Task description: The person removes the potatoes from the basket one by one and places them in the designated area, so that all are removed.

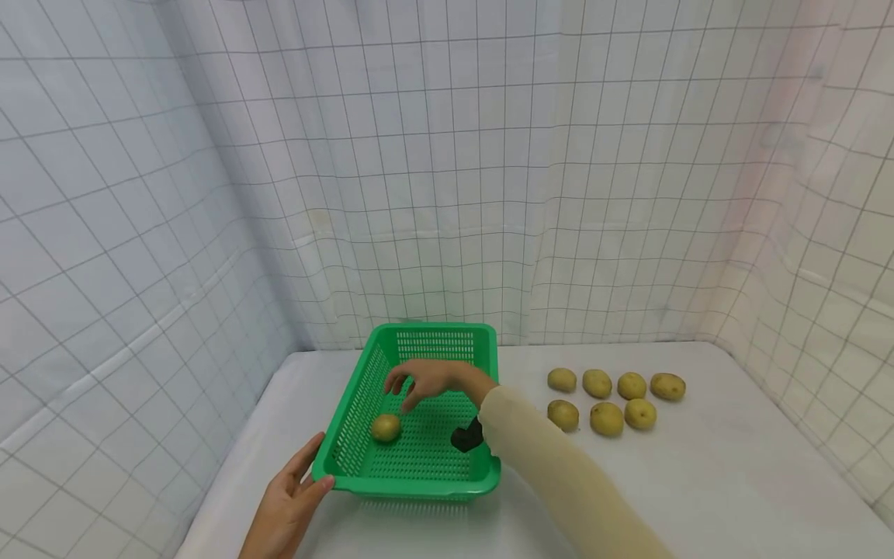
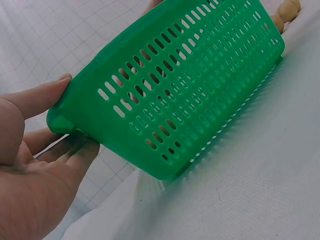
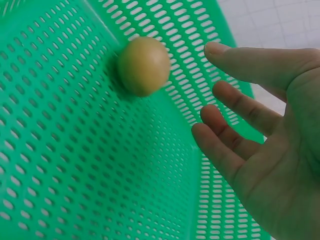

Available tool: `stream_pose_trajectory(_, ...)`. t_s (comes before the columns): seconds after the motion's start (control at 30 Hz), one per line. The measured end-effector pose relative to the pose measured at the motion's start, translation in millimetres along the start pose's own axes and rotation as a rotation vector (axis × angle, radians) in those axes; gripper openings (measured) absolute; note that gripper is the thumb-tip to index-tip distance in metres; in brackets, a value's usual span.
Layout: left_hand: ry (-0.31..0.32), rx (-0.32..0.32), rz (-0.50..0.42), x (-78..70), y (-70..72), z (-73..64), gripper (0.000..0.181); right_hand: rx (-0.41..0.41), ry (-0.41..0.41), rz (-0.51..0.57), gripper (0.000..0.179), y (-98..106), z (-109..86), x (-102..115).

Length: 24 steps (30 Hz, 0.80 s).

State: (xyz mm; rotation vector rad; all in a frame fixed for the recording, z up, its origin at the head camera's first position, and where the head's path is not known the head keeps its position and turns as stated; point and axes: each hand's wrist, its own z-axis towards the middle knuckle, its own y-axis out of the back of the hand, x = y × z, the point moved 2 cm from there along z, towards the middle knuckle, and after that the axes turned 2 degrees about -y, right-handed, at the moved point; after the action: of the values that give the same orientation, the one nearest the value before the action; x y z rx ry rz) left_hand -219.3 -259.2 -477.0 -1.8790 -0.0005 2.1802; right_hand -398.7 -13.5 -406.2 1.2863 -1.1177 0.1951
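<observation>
A green plastic basket with slotted walls stands on the white table. At its near left corner my left hand grips the rim, thumb on top and fingers beneath, as the left wrist view shows on the basket wall. Over the inside of the basket hangs my right hand, fingers spread and slightly bent, holding nothing. Below and to the left of its fingertips, one potato lies on the basket floor near the left wall. In the right wrist view the potato is apart from the right hand.
To the right of the basket, several potatoes lie on the table in two rows, a front one and a back one among them. White gridded sheets hang behind and on both sides. A beige sleeve crosses the basket's right rim.
</observation>
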Motion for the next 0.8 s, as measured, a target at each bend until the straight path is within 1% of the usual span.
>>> stream_pose_trajectory(0.17, 0.002, 0.005, 0.003, -0.1, 0.2, 1.6, 0.076, 0.010, 0.002, -0.004, 0.041, -15, 11.5, -5)
stream_pose_trajectory(0.33, 0.009, 0.004, 0.003, 0.3, -0.2, 1.9, 0.076, 0.051, -0.018, -0.033, 0.040, -32, 21.0, -9)
stream_pose_trajectory(0.53, 0.014, -0.005, 0.009, 1.4, -0.1, 0.6, 0.077, 0.079, -0.050, -0.174, 0.046, -47, 30.8, -8)
stream_pose_trajectory(0.57, 0.017, -0.006, 0.011, 1.4, 0.1, 0.3, 0.077, 0.084, -0.053, -0.205, 0.046, -49, 31.7, -7)
stream_pose_trajectory(0.63, 0.022, -0.009, 0.017, 1.1, 0.5, -0.2, 0.077, 0.094, -0.055, -0.229, 0.044, -52, 32.9, -7)
stream_pose_trajectory(0.8, 0.023, -0.009, 0.023, 0.5, 0.7, 0.3, 0.077, 0.107, -0.036, -0.216, 0.037, -50, 32.4, -6)
